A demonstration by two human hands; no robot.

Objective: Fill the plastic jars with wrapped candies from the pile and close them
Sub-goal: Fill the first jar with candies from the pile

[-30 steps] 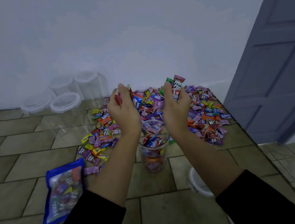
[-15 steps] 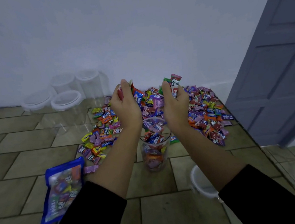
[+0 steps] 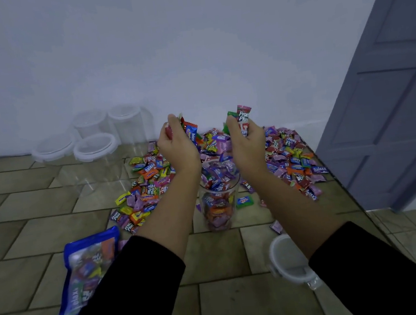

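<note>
Blue plastic candy bag [image 3: 85, 274]: lies flat on the tiled tabletop [image 3: 27, 231] at the near left, partly under the left sleeve. It has no part in this drop.

Lidded clear plastic jars [image 3: 95, 148]: grouped at the back left by the wall, lids on. They look empty.

Pile of wrapped candies [image 3: 149, 176]: spreads over the back of the tabletop, behind the open jar and to both sides of it.

Left hand [image 3: 178, 149]: raised above the jar, towards its left and far side. The fingers are curled round a fistful of candies, with wrapper ends poking out on top. It should probably come squarely over the mouth before the fingers loosen.

Open clear plastic jar [image 3: 219, 197]: stands upright between the two wrists, without a lid. It looks well filled, seemingly close to the rim. With so little room left, candies are best let go a few at a time and from low down.

Stray green candy [image 3: 243, 201]: lies just beside the jar's base, a sign of how easily pieces spill over.

Right hand [image 3: 245, 143]: raised level with the other, fingers closed on its own bunch, a red wrapper standing tallest. Emptying one hand at a time would likely crowd the mouth less.

White-rimmed clear lid [image 3: 290, 259]: rests near the table's right edge, partly under the right forearm. The fill should stay below the rim so that it can seat.
</note>
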